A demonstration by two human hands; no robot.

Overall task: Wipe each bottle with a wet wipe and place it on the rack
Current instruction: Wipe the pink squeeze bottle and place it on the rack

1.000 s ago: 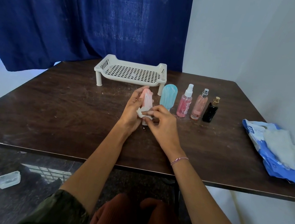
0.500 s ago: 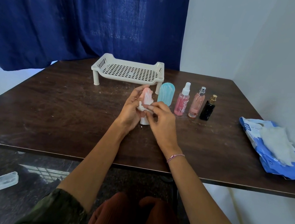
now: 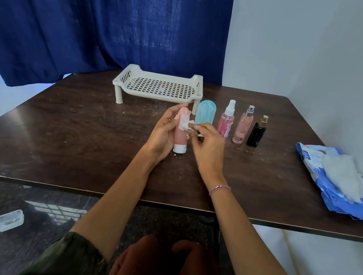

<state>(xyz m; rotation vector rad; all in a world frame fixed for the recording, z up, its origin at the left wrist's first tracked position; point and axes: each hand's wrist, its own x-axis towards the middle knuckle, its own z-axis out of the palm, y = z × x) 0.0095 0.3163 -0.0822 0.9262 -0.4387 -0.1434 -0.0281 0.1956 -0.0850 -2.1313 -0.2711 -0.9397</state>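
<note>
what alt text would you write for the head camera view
A person's left hand holds a pink tube bottle cap-down at a dark table while the right hand rubs a wet wipe against its upper end. Behind stand a white rack, a blue bottle and three spray bottles. A blue wipes pack lies to the right.

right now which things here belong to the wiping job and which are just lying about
Job: pink tube, wipe, blue tube, pink spray, peach spray, black bottle, rack, wipe pack.
Lying about: plastic box, curtain.
</note>
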